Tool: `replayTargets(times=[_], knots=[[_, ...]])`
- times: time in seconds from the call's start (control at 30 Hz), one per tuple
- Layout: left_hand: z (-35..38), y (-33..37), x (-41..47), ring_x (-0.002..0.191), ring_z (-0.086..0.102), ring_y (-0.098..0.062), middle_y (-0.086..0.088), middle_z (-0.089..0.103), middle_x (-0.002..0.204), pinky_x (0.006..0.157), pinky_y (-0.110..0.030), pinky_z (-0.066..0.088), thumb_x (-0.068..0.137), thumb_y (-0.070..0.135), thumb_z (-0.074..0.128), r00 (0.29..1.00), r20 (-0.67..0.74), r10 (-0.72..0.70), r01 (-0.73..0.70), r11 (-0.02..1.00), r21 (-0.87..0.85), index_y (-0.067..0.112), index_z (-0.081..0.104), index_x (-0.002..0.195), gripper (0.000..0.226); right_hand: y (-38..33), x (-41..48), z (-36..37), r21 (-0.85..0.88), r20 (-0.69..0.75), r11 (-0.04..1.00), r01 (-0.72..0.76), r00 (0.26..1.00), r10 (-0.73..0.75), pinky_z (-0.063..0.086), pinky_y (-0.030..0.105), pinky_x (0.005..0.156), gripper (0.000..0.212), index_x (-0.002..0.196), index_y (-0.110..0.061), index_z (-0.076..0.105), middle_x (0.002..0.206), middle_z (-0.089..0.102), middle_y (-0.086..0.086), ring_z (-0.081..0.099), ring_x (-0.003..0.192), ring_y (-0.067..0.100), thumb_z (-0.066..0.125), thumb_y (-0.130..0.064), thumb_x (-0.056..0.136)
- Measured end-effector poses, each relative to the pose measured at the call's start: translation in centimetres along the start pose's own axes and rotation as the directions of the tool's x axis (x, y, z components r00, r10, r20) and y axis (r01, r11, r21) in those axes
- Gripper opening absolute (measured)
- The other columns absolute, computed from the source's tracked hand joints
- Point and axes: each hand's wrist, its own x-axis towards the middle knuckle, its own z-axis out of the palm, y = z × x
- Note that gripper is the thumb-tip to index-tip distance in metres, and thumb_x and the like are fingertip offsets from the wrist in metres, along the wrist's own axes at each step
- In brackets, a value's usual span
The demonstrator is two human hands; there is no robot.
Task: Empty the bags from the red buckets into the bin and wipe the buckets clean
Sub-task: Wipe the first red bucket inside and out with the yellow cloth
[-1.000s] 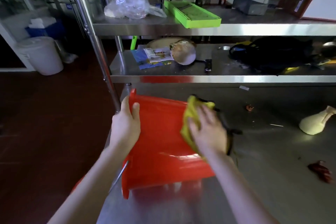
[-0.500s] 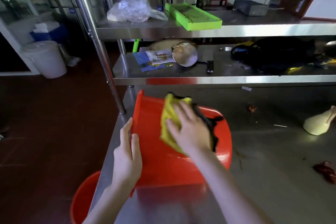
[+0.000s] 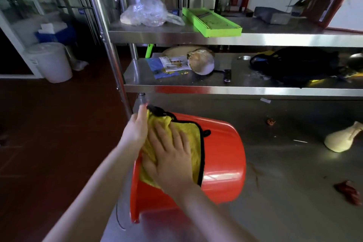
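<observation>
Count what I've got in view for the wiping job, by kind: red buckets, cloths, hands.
Red bucket: 1
Yellow cloth: 1
Hands: 2, left hand and right hand
Total: 4

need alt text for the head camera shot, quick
A person's right hand presses a yellow cloth flat against the outside of a red bucket lying on its side on a steel table, while the left hand rests at the bucket's far left edge. Steel shelves behind hold a clear plastic bag and a green tray.
</observation>
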Motion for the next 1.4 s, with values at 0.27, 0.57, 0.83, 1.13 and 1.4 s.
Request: replayTargets(times=[0.27, 0.57, 0.83, 1.13, 1.4], knots=[[-0.2, -0.7, -4.1, 0.054, 0.060, -0.013, -0.004, 0.067, 0.072, 0.043, -0.028, 0.046, 0.098, 0.054, 0.034, 0.987, -0.080, 0.140, -0.133, 0.987, 0.088, 0.034, 0.061, 0.090, 0.035, 10.7, 0.0, -2.3, -0.018, -0.081, 0.943, -0.331, 0.941, 0.329, 0.045, 0.043, 0.099, 0.056, 0.131, -0.022, 0.060, 0.141, 0.054, 0.004, 0.057, 0.118, 0.033, 0.042, -0.053, 0.088], [-0.5, -3.2, -7.6, 0.045, 0.054, -0.005, 0.009, 0.063, 0.060, 0.043, -0.021, 0.046, 0.101, 0.048, 0.034, 0.965, -0.074, 0.252, -0.253, 0.967, -0.010, 0.060, 0.054, 0.101, 0.023, 7.9, 2.6, -2.4, -0.054, 0.120, 0.932, -0.358, 0.924, 0.362, 0.029, 0.045, 0.110, 0.054, 0.138, -0.033, 0.044, 0.145, 0.044, -0.005, 0.040, 0.131, 0.028, 0.031, -0.058, 0.092], [-1.7, -5.2, -7.9, 0.072, 0.060, 0.015, 0.036, 0.064, 0.082, 0.057, -0.001, 0.043, 0.099, 0.050, 0.036, 0.942, -0.111, 0.316, -0.318, 0.948, 0.000, 0.062, 0.053, 0.113, 0.026, 4.3, 0.0, -1.6, 0.005, 0.040, 1.000, 0.026, 0.999, -0.027, 0.047, 0.038, 0.094, 0.063, 0.144, -0.034, 0.040, 0.155, 0.033, -0.010, 0.051, 0.127, 0.020, 0.034, -0.065, 0.090], [-1.5, -7.9, -10.7, 0.059, 0.056, 0.015, 0.033, 0.061, 0.067, 0.054, -0.001, 0.043, 0.087, 0.066, 0.032, 0.961, -0.134, 0.244, -0.253, 0.966, -0.057, 0.057, 0.043, 0.129, 0.043, 11.2, 4.1, -3.1, -0.108, 0.251, 0.862, -0.495, 0.826, 0.505, 0.035, 0.041, 0.105, 0.052, 0.129, -0.032, 0.052, 0.138, 0.051, 0.000, 0.048, 0.125, 0.028, 0.028, -0.060, 0.093], [-3.3, -3.2, -4.8, 0.103, 0.068, -0.010, 0.000, 0.073, 0.111, 0.092, -0.032, 0.051, 0.098, 0.058, 0.034, 0.985, 0.170, -0.025, 0.085, 0.930, -0.358, 0.026, 0.066, 0.122, 0.051, -1.5, 1.8, -1.1, 0.035, 0.059, 0.998, 0.055, 0.997, -0.057, 0.034, 0.046, 0.108, 0.059, 0.142, -0.026, 0.046, 0.146, 0.046, -0.005, 0.043, 0.132, 0.029, 0.038, -0.055, 0.092]])
